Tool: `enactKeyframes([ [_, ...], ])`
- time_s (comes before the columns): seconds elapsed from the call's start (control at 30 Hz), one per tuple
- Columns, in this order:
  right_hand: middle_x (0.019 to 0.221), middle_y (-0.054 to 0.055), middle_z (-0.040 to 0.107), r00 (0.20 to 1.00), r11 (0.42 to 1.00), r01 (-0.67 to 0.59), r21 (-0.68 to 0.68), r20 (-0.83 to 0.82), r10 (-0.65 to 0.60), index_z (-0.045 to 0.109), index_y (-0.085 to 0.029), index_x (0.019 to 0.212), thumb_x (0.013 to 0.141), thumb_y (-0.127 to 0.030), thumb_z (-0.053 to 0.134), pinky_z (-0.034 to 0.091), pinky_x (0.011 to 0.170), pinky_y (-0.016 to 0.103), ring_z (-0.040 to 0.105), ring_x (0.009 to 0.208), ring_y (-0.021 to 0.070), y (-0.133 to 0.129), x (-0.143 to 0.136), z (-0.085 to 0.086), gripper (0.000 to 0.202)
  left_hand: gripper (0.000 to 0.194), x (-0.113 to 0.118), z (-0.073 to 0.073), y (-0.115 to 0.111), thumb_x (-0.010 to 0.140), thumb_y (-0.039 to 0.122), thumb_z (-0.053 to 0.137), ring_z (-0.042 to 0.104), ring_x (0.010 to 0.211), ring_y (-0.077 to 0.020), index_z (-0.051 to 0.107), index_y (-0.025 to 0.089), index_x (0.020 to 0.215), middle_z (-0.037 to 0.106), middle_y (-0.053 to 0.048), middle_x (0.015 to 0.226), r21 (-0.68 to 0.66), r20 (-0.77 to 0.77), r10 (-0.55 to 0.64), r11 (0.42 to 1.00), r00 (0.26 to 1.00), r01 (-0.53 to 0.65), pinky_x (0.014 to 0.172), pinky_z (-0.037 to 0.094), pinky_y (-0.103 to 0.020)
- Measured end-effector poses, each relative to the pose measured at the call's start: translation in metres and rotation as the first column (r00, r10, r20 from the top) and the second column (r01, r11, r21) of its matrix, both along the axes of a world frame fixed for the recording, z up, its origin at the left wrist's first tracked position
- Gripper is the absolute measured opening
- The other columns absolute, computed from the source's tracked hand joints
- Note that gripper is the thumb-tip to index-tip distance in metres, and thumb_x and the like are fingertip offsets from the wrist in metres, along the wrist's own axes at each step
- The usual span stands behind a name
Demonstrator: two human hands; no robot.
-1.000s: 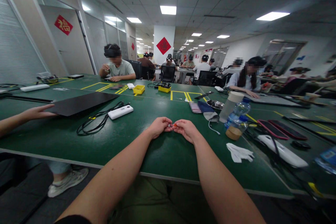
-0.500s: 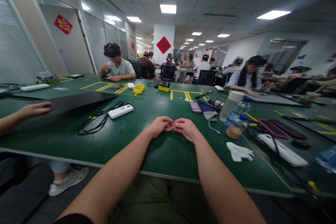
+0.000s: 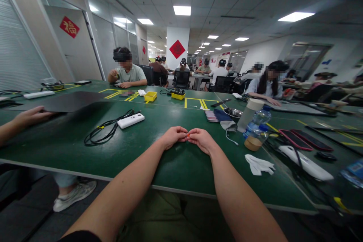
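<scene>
A tiny orange-red object (image 3: 188,135) shows between my fingertips, above the green table (image 3: 159,121); its shape is too small to make out. My left hand (image 3: 173,137) is pinched at its left side, but what those fingers hold is hidden. From the right, my right hand (image 3: 200,140) closes thumb and fingers on the orange-red object. Both hands nearly touch at the fingertips. To their left lies a white power bank (image 3: 131,120) beside a coiled black cable (image 3: 103,132).
At the left a neighbour's hand (image 3: 35,115) holds a dark panel (image 3: 73,101). Right of my hands are a white glove (image 3: 259,164), bottles (image 3: 253,141), a metal bowl (image 3: 233,112) and phones (image 3: 297,140). Yellow trays (image 3: 150,96) stand farther back.
The neighbour's dark panel has moved left and lies flatter. My hands stay in nearly the same place, fingertips still together.
</scene>
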State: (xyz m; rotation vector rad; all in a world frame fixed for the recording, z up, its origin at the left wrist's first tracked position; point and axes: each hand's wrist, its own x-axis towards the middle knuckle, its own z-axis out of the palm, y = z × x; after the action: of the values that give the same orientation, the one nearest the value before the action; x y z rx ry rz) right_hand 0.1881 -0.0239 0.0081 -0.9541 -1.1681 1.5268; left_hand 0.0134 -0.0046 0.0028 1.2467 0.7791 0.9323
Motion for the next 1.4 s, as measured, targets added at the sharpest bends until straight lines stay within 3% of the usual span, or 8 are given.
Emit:
enactKeyframes([
  [0.17,0.073,0.006,0.069,1.0,1.0,0.013,0.003,0.012,-0.013,0.063,-0.012,0.08,0.065,-0.01,0.073,0.056,0.066,0.025,0.068,0.066,0.0147,0.0001,-0.0009,0.0,0.019,0.023,0.0001,0.0008,-0.0006,0.075,0.007,0.06,0.066,0.064,-0.011,0.062,0.011,0.097,0.068,-0.009,0.08,-0.001,-0.025,-0.003,1.0,1.0,0.003,0.063,0.055,-0.021],
  [0.47,0.077,0.011,0.07,0.996,1.0,-0.001,-0.031,-0.092,-0.002,0.064,-0.01,0.078,0.075,-0.014,0.063,0.057,0.071,0.029,0.068,0.07,0.0159,0.0062,0.0035,-0.0026,0.004,0.025,0.0012,0.0026,0.0024,0.076,0.004,0.053,0.067,0.062,-0.0127,0.062,0.008,0.099,0.068,-0.011,0.077,-0.124,0.03,0.026,0.992,0.999,-0.022,0.064,0.056,-0.023],
  [0.77,0.082,0.01,0.071,1.0,1.0,0.002,-0.002,-0.031,-0.002,0.064,-0.012,0.078,0.069,-0.006,0.066,0.056,0.067,0.025,0.069,0.07,0.0152,0.0053,0.0021,-0.0044,0.011,0.028,-0.001,0.0009,-0.0009,0.071,0.005,0.064,0.063,0.059,-0.0086,0.062,0.01,0.098,0.067,-0.007,0.077,0.019,-0.002,0.011,1.0,1.0,-0.011,0.059,0.053,-0.019],
  [1.13,0.072,0.009,0.07,0.999,1.0,0.017,-0.019,-0.037,-0.017,0.064,-0.012,0.078,0.073,-0.011,0.065,0.056,0.069,0.027,0.068,0.068,0.0154,0.0079,0.0033,-0.0066,0.004,0.026,-0.0002,0.0037,0.0021,0.079,0.006,0.048,0.068,0.066,-0.0142,0.063,0.008,0.1,0.069,-0.014,0.087,-0.131,0.05,0.029,0.991,0.998,-0.022,0.064,0.056,-0.025],
  [1.4,0.079,0.009,0.071,1.0,1.0,0.005,0.004,-0.03,-0.004,0.064,-0.012,0.078,0.067,-0.007,0.068,0.056,0.069,0.026,0.069,0.071,0.0165,0.0054,0.0021,-0.0048,0.013,0.029,-0.002,-0.0017,0.0018,0.072,0.003,0.061,0.066,0.068,-0.0101,0.064,0.01,0.1,0.068,-0.01,0.087,-0.003,0.037,-0.035,0.999,0.999,0.035,0.067,0.054,-0.019],
])
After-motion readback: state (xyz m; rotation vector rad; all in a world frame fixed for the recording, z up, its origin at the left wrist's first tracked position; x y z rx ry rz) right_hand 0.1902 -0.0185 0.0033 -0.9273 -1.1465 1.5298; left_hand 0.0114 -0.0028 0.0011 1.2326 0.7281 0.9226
